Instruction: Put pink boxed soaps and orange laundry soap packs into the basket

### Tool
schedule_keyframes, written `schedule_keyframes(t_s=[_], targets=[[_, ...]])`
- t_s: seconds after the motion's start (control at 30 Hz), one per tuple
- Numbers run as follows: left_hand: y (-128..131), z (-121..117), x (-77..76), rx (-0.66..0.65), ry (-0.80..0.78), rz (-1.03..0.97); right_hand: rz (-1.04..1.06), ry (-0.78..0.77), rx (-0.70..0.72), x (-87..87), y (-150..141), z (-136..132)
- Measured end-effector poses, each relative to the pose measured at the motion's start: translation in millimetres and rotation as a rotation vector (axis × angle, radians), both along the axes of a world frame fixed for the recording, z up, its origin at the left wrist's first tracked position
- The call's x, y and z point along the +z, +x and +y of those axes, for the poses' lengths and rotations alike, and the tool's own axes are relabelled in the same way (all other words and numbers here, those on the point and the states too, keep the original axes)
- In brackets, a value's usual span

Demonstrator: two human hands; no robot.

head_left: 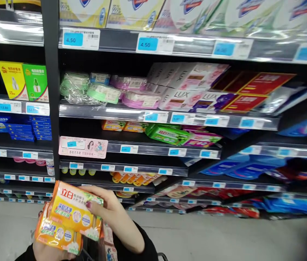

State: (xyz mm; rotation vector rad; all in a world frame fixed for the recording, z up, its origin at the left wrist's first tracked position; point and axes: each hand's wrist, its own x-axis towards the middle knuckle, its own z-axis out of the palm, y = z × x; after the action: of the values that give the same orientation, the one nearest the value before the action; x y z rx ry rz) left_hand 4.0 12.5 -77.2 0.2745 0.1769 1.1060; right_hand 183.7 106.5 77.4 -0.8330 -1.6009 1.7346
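Note:
Two orange and yellow soap packs sit low in the head view, in front of the store shelves. My right hand grips the upper pack from the right, thumb on its top edge. The lower pack rests on my left hand, which is mostly hidden beneath it at the bottom edge. The two packs overlap and touch. More packaging shows just below my right hand; what it is I cannot tell.
Black shelves with blue price tags fill the view. Similar orange soap packs and green ones lie on the middle shelf, with white Lux boxes and round soap dishes above. A grey floor runs below.

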Motion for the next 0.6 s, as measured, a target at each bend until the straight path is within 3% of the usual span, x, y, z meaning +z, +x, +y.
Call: schedule_keyframes(t_s=[0.07, 0.2, 0.4, 0.53, 0.6], targets=[[2, 0, 1.3, -0.003, 0.049, -0.030, -0.068, 0.041, 0.047, -9.7, -8, -5], [3, -2, -6.8, 0.128, 0.020, -0.019, -0.238, 0.111, 0.072, -23.4, -22, -15], [1, -7, -21.1, 0.108, 0.045, 0.007, -0.497, 0.351, 0.050, -10.6, -34, -19], [0, -6, -21.9, 0.097, 0.046, -0.011, -0.569, 0.526, 0.032, -8.3, -38, -18], [0, -4, -19.0, 0.106, 0.031, -0.024, -0.549, 0.543, 0.070, -12.2, -38, -20]])
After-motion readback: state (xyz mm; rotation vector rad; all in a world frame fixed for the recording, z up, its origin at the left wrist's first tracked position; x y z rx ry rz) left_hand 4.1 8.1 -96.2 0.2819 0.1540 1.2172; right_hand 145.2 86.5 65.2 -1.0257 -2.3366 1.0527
